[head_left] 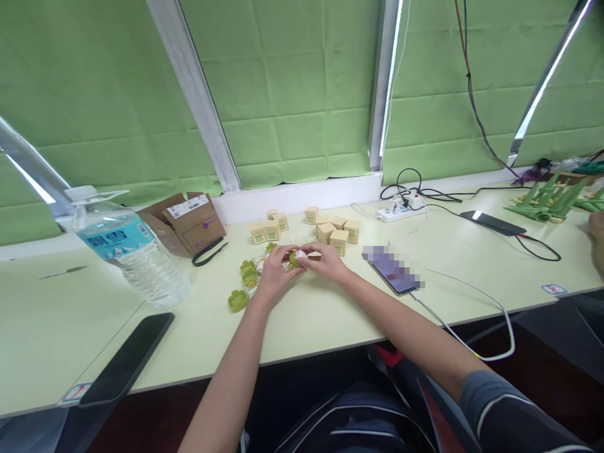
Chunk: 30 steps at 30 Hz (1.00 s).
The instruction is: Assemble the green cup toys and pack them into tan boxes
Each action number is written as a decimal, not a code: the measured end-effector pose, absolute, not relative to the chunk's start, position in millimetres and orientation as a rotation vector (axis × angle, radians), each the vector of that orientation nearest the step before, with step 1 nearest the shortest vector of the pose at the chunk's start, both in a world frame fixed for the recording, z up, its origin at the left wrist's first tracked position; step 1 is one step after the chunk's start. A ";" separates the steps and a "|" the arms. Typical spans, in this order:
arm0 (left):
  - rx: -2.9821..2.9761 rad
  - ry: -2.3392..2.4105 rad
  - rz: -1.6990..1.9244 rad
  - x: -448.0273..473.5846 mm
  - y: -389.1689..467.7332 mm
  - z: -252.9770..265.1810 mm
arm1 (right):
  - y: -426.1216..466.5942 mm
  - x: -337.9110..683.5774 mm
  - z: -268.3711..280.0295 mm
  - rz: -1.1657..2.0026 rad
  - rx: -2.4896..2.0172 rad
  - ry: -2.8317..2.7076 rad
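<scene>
My left hand [275, 275] and my right hand [329, 262] meet above the table, fingers closed around a small green-and-pink piece [298, 257]. Its exact kind is too small to make out. Just left of my left hand lie several green flower-shaped cups [237, 300]. Among them are clear containers [251, 284] with something yellow inside, partly hidden by that hand. Several small tan boxes [338, 241] with pale labels stand beyond my fingers.
A large water bottle [136, 251] and an open cardboard box [189, 226] stand at left. A black phone [129, 355] lies at the front edge. Another phone [391, 270] on a white cable, a power strip [401, 211] and green parts [542, 201] are at right, near another person's hand [597, 229].
</scene>
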<state>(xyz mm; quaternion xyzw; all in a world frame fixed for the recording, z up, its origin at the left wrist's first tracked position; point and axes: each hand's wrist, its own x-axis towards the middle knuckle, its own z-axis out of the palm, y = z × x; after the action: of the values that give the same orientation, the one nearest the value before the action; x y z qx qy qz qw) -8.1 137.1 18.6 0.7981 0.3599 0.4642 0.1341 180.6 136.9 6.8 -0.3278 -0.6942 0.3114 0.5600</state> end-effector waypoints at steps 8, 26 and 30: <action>2.418 1.063 1.295 -6.9 135.1 25.0 | 135.4 182.3 11.4 0.766 -0.841 -1.603; 2.374 1.092 1.220 -6.7 133.5 23.7 | 135.9 177.5 6.5 0.743 -0.839 -1.581; 2.398 1.119 1.199 -5.9 131.9 25.0 | 135.5 177.6 6.0 0.717 -0.810 -1.639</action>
<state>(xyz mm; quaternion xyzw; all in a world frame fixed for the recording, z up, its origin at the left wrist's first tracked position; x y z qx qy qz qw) -5.9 131.9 25.0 0.8197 0.3826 0.4096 0.1178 177.6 135.5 6.0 -0.3428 -0.6939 0.3037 0.5556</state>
